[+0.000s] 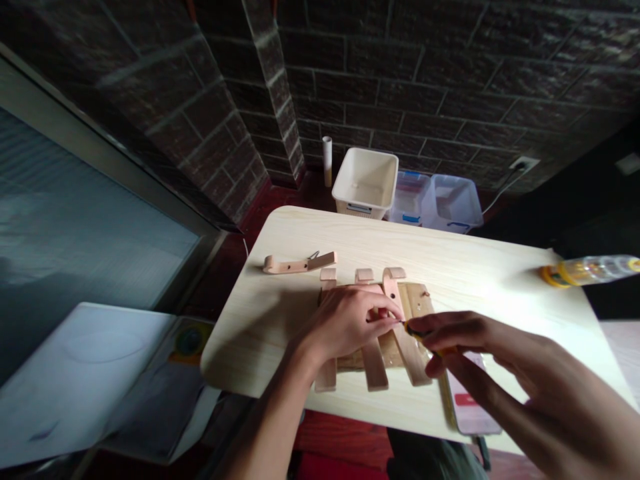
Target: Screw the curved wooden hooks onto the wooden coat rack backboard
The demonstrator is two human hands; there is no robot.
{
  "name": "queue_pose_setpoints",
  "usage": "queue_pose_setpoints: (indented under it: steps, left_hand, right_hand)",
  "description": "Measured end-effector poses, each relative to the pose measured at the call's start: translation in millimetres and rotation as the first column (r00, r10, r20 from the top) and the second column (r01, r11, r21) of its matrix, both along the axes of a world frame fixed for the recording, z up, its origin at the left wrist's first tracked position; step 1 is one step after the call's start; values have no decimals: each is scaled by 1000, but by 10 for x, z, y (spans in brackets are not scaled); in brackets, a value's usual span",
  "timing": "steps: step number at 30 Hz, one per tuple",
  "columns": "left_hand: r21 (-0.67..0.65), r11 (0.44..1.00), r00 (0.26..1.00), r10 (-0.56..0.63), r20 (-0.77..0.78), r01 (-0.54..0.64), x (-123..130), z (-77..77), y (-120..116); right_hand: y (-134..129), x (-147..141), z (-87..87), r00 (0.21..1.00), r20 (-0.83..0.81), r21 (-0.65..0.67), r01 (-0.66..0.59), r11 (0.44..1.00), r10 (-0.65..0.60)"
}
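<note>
My right hand grips a small yellow-and-black screwdriver, its tip pointing left at my left fingertips. My left hand is closed in a pinch at that tip; what lies between thumb and finger is too small to make out. Beneath both hands are three curved wooden strips lying side by side: a right strip with a dark hole, a middle strip and a left strip. They rest across a brown cardboard piece. A separate hooked wooden strip lies farther back on the left.
On the pale table, a phone lies under my right hand. A clear bottle with a yellow base stands at the right. Behind the table are a cream bin, clear plastic boxes and a white tube.
</note>
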State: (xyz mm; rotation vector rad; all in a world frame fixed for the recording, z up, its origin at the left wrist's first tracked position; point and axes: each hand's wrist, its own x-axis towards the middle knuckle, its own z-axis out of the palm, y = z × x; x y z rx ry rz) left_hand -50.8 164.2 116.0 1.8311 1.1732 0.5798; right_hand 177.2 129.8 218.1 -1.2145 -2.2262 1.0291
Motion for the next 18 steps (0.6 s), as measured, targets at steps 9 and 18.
queue_pose_setpoints:
  steps: [9, 18]
  left_hand:
    - [45, 999, 998, 6, -55, -4, 5, 41, -9]
    - [52, 999, 998, -9, -64, 13, 1, 44, -8]
  right_hand:
    - [-40, 43, -31, 999, 40, -4, 24, 1000, -23]
    - [108, 13, -37, 1000, -13, -55, -25, 998, 24]
